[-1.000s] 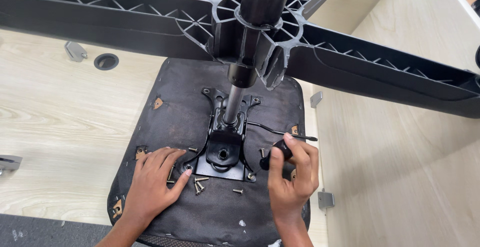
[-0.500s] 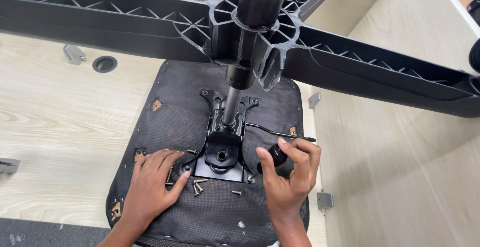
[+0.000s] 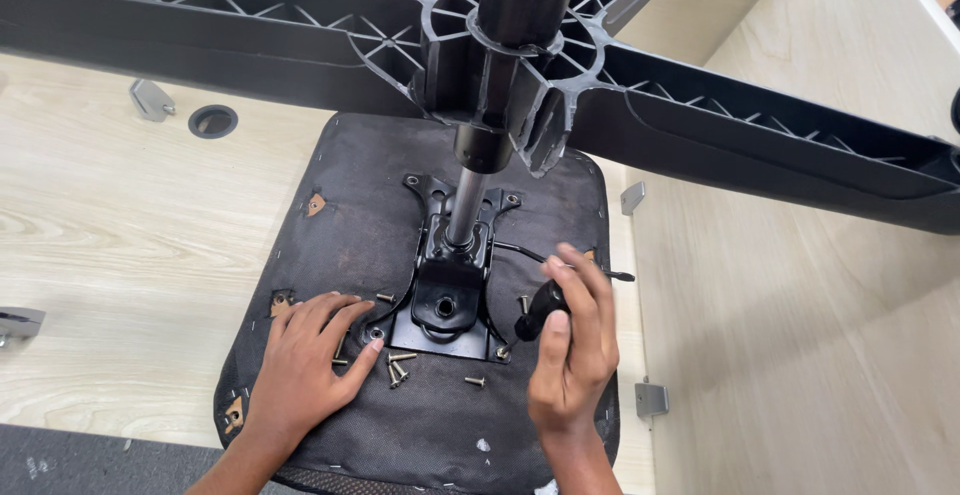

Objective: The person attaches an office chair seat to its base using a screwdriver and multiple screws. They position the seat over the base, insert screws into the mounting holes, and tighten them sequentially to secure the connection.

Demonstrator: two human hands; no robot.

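An upturned office chair seat [image 3: 350, 225], covered in black fabric, lies on a light wooden surface. A black metal mechanism plate [image 3: 445, 305] is fixed at its middle, with the gas column [image 3: 470, 205] rising to the black star base [image 3: 700, 125]. My left hand [image 3: 305, 365] lies flat on the fabric left of the plate, fingertips by several loose screws [image 3: 398, 367]. My right hand [image 3: 575, 350] grips a black-handled screwdriver [image 3: 540, 310], its tip down at the plate's right front corner. A thin black lever [image 3: 560, 260] pokes out behind that hand.
A round cable hole [image 3: 212, 121] and a metal bracket [image 3: 150, 100] sit on the wooden surface at far left. More metal brackets [image 3: 650, 398] line the gap to a second wooden panel [image 3: 800, 355] at right. Dark flooring [image 3: 90, 460] shows at bottom left.
My right hand has shifted slightly, turning the screwdriver at the plate's right corner. The left hand stays put on the fabric.
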